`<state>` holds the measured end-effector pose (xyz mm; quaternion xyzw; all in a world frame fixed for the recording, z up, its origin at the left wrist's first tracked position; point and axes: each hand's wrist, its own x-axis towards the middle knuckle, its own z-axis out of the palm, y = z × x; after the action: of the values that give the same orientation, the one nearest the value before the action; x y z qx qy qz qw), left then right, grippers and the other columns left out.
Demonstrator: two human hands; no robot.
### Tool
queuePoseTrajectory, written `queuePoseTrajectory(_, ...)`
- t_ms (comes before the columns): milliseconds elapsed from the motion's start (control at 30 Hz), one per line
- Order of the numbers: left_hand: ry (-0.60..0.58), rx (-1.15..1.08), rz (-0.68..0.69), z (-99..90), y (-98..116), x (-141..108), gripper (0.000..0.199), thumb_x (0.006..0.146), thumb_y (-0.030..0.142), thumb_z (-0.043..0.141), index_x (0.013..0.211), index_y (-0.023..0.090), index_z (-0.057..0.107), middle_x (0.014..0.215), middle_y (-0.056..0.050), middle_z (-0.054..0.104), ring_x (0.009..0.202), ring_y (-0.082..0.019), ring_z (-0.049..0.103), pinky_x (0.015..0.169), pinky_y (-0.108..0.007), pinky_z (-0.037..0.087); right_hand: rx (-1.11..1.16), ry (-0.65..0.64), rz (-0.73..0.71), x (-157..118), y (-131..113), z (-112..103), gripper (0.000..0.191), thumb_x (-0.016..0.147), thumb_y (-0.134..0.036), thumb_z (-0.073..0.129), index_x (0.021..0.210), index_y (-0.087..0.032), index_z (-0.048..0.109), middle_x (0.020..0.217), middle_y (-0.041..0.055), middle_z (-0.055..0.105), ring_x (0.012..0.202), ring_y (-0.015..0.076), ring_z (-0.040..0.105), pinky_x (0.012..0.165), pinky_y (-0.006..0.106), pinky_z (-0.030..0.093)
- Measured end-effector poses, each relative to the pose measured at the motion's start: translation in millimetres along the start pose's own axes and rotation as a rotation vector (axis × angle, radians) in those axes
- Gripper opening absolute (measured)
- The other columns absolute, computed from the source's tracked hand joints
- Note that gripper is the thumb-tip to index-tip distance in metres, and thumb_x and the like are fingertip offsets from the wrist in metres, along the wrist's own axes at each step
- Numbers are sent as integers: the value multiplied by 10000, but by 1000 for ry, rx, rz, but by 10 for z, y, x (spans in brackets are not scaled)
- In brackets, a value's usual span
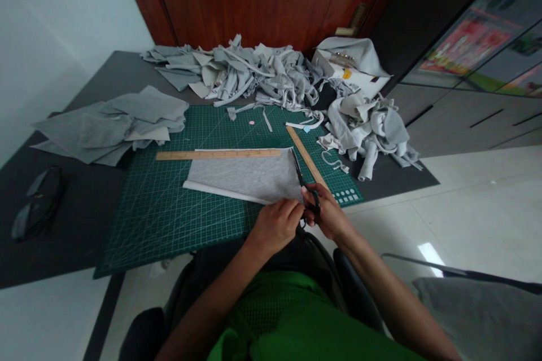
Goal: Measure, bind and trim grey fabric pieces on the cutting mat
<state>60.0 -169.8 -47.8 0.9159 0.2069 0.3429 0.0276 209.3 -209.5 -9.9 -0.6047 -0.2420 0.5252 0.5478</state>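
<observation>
A light grey piece of fabric (245,175) lies on the green cutting mat (169,220), its lower edge folded or rolled. One wooden ruler (218,154) rests along the fabric's top edge. A second wooden ruler (308,159) lies slanted to the right of the cloth. My right hand (325,210) is closed round the handles of black scissors (298,169), whose blades point away from me over the fabric's right end. Close beside it, my left hand (280,224) has its fingers pressed together at the fabric's lower right corner.
Heaps of grey fabric scraps (271,76) line the back of the dark table (95,82). More cloth (122,118) lies at the left, near a glasses-like object (38,203). A white box (364,80) and another scrap pile (372,127) stand at the right.
</observation>
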Motion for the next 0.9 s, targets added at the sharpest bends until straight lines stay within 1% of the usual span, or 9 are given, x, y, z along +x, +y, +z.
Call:
queuePoseTrajectory(167, -27, 10, -6, 5, 1, -8, 217, 969, 41, 468, 965, 161, 648, 968, -56, 728, 816, -191, 698, 676, -317, 579, -2, -24, -14, 7, -5, -22, 650, 620, -622, 881, 976, -246, 489, 569, -144, 466, 391, 67, 395, 312, 191, 344)
queuePoseTrajectory(300, -34, 26, -5, -4, 5, -7, 208, 967, 42, 481, 956, 169, 646, 932, -46, 721, 795, -187, 694, 649, -310, 562, -25, -37, -28, 7, 7, -38, 625, 638, -604, 879, 973, -246, 491, 551, -143, 463, 396, 71, 392, 321, 192, 345)
queuePoseTrajectory(433, -3, 25, 4, -10, 7, 2, 200, 962, 37, 487, 954, 165, 641, 926, -43, 722, 790, -188, 696, 652, -315, 562, -38, -42, -32, 12, 33, -41, 625, 662, -600, 865, 1017, -246, 493, 498, -144, 465, 395, 85, 397, 339, 191, 342)
queuePoseTrajectory(600, 37, 28, 16, -5, 7, 4, 206, 960, 33, 475, 943, 157, 638, 935, -49, 728, 768, -192, 692, 635, -322, 565, -70, -75, -52, 14, 36, -44, 552, 699, -546, 839, 1017, -246, 502, 443, -143, 452, 376, 98, 396, 353, 199, 332)
queuePoseTrajectory(767, -8, 19, 1, -5, 0, -7, 214, 960, 38, 468, 961, 159, 645, 963, -57, 729, 802, -190, 698, 661, -316, 578, -68, -81, -49, 11, -5, -42, 559, 660, -514, 858, 995, -244, 501, 471, -147, 448, 390, 90, 405, 352, 194, 349)
queuePoseTrajectory(900, -25, 16, -8, -10, -6, -15, 226, 955, 29, 472, 960, 163, 653, 942, -54, 723, 789, -185, 693, 670, -305, 576, -29, -32, 6, 12, -35, -33, 581, 647, -544, 844, 990, -255, 476, 526, -152, 447, 369, 79, 396, 315, 195, 336)
